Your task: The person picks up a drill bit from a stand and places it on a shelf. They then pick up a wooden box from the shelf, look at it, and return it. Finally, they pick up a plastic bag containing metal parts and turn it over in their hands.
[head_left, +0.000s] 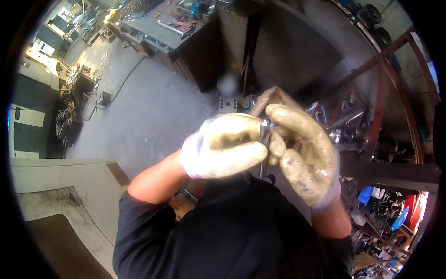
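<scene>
Both my hands wear pale yellow coated work gloves and meet in front of my chest. With its thumb and fingers, my left hand point(227, 145) grips a metal drill bit point(265, 135), held roughly upright. Spiral flutes show on the upper part of the bit, and a plain shank runs down below the glove. Close by on the right is my right hand point(310, 156), half curled, its thumb and forefinger well apart. Gloved fingertips between the hands lie against or just behind the bit; I cannot tell which hand they belong to. Dark smudges mark the right glove.
A dark workbench point(181, 37) with tools on top stands ahead. Beyond my hands is a brown angled frame point(274, 95), near a metal plate with holes point(228, 104). Red-brown rack bars point(378, 107) and metal parts crowd the right. A pale panel point(69, 186) stands left; cables point(95, 95) cross the floor.
</scene>
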Available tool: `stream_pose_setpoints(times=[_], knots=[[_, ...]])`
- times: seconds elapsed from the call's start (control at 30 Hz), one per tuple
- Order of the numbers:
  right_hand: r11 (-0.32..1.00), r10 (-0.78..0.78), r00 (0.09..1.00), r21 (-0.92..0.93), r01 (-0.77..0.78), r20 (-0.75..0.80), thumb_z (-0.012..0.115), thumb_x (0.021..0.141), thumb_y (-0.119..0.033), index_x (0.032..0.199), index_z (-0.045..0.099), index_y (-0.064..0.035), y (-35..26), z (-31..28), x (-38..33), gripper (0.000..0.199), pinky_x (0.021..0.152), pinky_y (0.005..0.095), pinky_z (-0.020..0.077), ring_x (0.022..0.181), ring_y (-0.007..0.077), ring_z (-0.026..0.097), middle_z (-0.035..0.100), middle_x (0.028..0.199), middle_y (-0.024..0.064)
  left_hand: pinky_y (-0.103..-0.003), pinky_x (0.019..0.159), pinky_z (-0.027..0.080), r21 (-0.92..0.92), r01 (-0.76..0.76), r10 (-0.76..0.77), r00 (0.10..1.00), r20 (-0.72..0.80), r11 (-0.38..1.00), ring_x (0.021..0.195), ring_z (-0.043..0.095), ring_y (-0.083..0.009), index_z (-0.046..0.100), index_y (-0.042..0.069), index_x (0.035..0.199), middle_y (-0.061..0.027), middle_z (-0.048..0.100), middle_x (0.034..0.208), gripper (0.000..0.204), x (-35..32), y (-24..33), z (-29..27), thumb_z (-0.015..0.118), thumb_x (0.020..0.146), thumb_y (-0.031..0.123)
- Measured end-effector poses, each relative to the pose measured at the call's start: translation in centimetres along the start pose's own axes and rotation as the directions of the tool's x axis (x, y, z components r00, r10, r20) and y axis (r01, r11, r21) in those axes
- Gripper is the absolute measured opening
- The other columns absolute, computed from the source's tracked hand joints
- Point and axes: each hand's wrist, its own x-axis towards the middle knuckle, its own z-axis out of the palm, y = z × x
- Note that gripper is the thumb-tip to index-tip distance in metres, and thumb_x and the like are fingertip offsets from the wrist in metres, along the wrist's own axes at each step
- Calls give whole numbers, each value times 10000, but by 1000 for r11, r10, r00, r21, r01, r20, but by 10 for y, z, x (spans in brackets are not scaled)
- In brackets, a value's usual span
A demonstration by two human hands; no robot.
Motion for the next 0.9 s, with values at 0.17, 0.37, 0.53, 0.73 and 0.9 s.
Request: stream_pose_setpoints(times=[0.17, 0.37, 0.53, 0.73, 0.9], knots=[[994, 16, 1000, 110, -15, -13, 720, 949, -133, 1377, 627, 21, -17, -2, -20, 464, 1098, 427, 486, 1275, 320, 638, 651, 1375, 214, -361, 759, 548, 30, -61, 60, 998, 11, 998, 847, 674, -219, 705, 5, 1053, -100, 701, 930, 164, -1, -10, 29, 685, 1006, 160], [997, -80, 997, 18, 80, -13, 705, 958, -122, 1364, 615, 57, -30, -16, -37, 453, 1100, 402, 478, 1269, 290, 627, 636, 1375, 221, -357, 760, 547, -97, -58, 64, 996, 57, 994, 863, 662, -208, 680, -2, 1084, -101, 686, 968, 173, 5, -18, 54, 709, 1009, 151], [991, -110, 993, -80, 106, -37, 689, 961, -101, 1347, 617, 58, -37, -25, -46, 424, 1094, 387, 475, 1249, 269, 626, 633, 1371, 226, -350, 805, 553, -94, -117, 129, 982, 138, 989, 917, 662, -187, 654, -13, 1168, -94, 691, 1030, 209, 15, -22, 61, 679, 1042, 151], [996, -68, 991, 42, 73, -119, 672, 959, -80, 1241, 659, 32, -36, -27, -50, 304, 984, 347, 536, 1139, 233, 667, 649, 1333, 236, -341, 842, 558, -173, -2, 43, 972, 232, 985, 944, 675, -185, 652, -28, 1236, -107, 707, 1069, 226, 27, -15, 67, 625, 1072, 125], [962, 106, 972, 268, -47, -208, 646, 948, -48, 1174, 669, 40, -43, -18, -45, 243, 818, 275, 574, 995, 184, 695, 666, 1283, 248, -345, 876, 564, -240, 27, 34, 968, 247, 970, 1009, 694, -204, 646, -49, 1276, -129, 720, 1132, 251, 29, -21, 65, 604, 1075, 95]])
